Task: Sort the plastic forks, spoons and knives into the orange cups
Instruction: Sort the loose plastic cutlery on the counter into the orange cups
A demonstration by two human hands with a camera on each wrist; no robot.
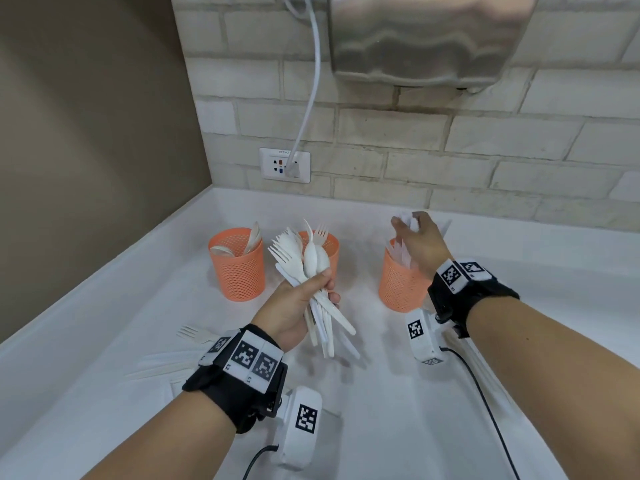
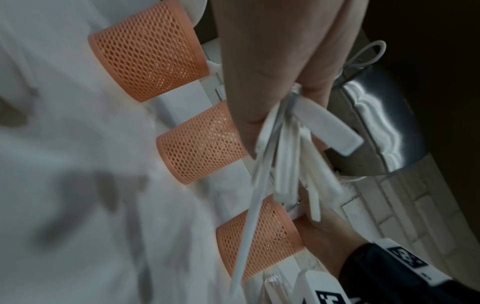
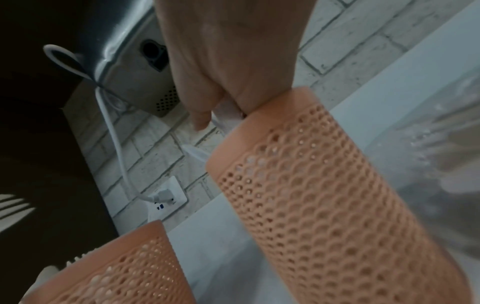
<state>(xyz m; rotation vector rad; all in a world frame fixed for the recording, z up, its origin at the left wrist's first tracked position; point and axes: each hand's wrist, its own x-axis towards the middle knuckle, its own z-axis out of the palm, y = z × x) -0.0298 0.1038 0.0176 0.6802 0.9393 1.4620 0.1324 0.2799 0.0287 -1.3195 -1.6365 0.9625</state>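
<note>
Three orange mesh cups stand in a row on the white counter: the left cup point(image 1: 237, 268) holds spoons, the middle cup point(image 1: 328, 244) holds forks, the right cup point(image 1: 398, 282) holds knives. My left hand point(image 1: 304, 299) grips a bundle of white plastic forks, spoons and knives point(image 1: 304, 261) upright in front of the middle cup; the same bundle point(image 2: 283, 156) shows in the left wrist view. My right hand point(image 1: 417, 242) hovers over the right cup point(image 3: 324, 185) and pinches a white plastic knife point(image 3: 226, 117) at its top end above the rim.
Loose white cutlery, a fork point(image 1: 194, 334) among it, lies on the counter at the near left beside my left wrist. A steel hand dryer point(image 1: 426, 36) hangs on the brick wall, its white cord point(image 1: 311, 98) running to a socket point(image 1: 284, 165). A brown side wall closes the left.
</note>
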